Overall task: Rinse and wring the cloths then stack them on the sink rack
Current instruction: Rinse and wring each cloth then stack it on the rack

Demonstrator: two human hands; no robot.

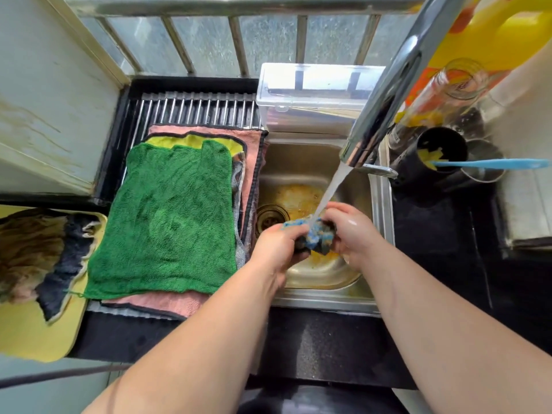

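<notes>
Over the steel sink (380, 204), my left hand (276, 246) and my right hand (351, 231) both grip a bunched blue and dark cloth (313, 236). Water runs from the chrome tap (385, 94) onto the cloth. Left of the sink, the sink rack (194, 110) carries a stack of cloths: a green cloth (170, 222) on top, a yellow cloth (191, 140) and a pink cloth (248, 138) beneath it. More crumpled cloths, brown and dark (41, 255), lie on a yellow tray (33, 339) at the far left.
A clear plastic box (313, 94) stands behind the sink. At the right are a yellow jug (501, 31), a glass jar (457, 82) and a black holder (439, 156) with a blue brush (493, 163). A window grille (236, 40) runs along the back. The sink drain (270, 218) lies open.
</notes>
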